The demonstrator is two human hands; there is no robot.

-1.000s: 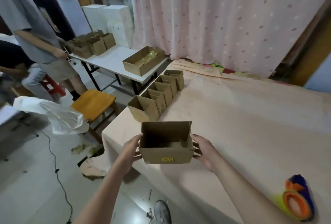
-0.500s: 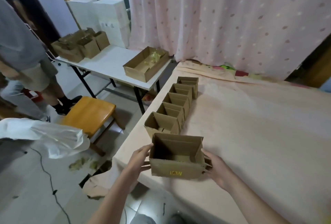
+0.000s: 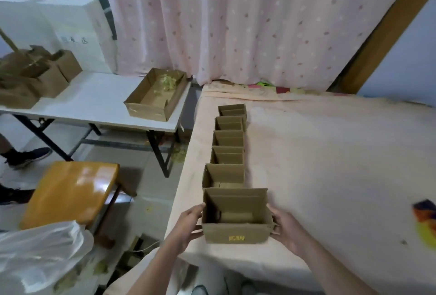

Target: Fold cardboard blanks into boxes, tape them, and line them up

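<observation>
An open-topped brown cardboard box (image 3: 236,233) with a yellow mark on its near face stands on the pink-covered table (image 3: 330,165), right behind the near edge. My left hand (image 3: 188,226) holds its left side and my right hand (image 3: 286,229) holds its right side, fingers wrapped onto the walls. It touches the near end of a row of several open boxes (image 3: 228,153) that runs away from me along the table's left edge.
A tape dispenser (image 3: 425,221) lies blurred at the right edge. A white folding table (image 3: 94,101) on the left carries a shallow cardboard tray (image 3: 155,101) and more boxes (image 3: 35,77). An orange stool (image 3: 70,188) and a plastic bag (image 3: 40,257) stand by the floor.
The box has moved forward with both hands until it meets the near end of the row. My view has swung right and closer to the table.
</observation>
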